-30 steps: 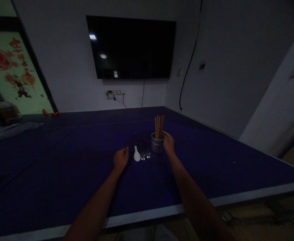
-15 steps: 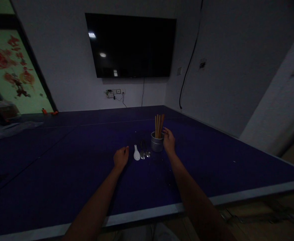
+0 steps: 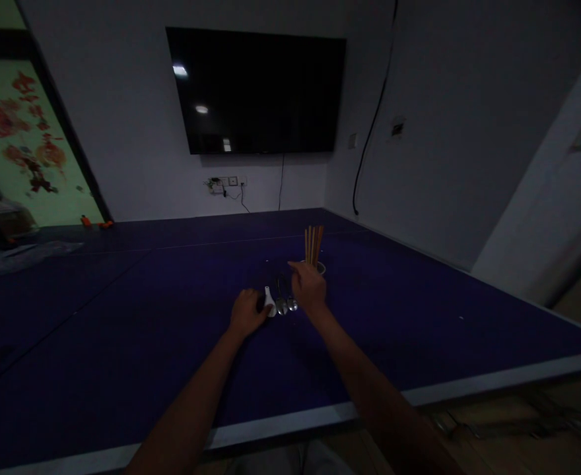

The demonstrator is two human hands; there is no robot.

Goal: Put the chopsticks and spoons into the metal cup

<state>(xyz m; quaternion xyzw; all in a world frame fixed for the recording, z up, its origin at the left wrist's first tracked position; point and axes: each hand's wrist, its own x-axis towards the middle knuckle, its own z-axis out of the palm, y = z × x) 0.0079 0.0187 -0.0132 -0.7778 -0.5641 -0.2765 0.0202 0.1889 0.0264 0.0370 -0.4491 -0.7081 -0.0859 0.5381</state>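
A white soup spoon [image 3: 269, 295] lies on the dark blue table. My left hand [image 3: 247, 313] is at its left side, thumb apart from the fingers and reaching over the spoon's bowl. To the right lie two metal spoons, a larger one [image 3: 281, 306] and a smaller one [image 3: 292, 304]. My right hand [image 3: 309, 286] is just right of their handles, its index finger stretched out to the left and the other fingers partly hidden. Behind it stands a metal cup [image 3: 323, 268], mostly covered by the hand, with several wooden chopsticks [image 3: 313, 244] upright in it.
The blue table [image 3: 171, 284] has a pale front edge and meets the walls at the back and right. A large television [image 3: 261, 92] hangs above wall sockets [image 3: 233, 181]. Clear plastic wrap [image 3: 28, 256] and an orange item [image 3: 86, 221] are at the far left.
My right hand has left the cup's right side and moved left, now in front of the cup. My left hand has shifted right to the white spoon and its thumb has spread.
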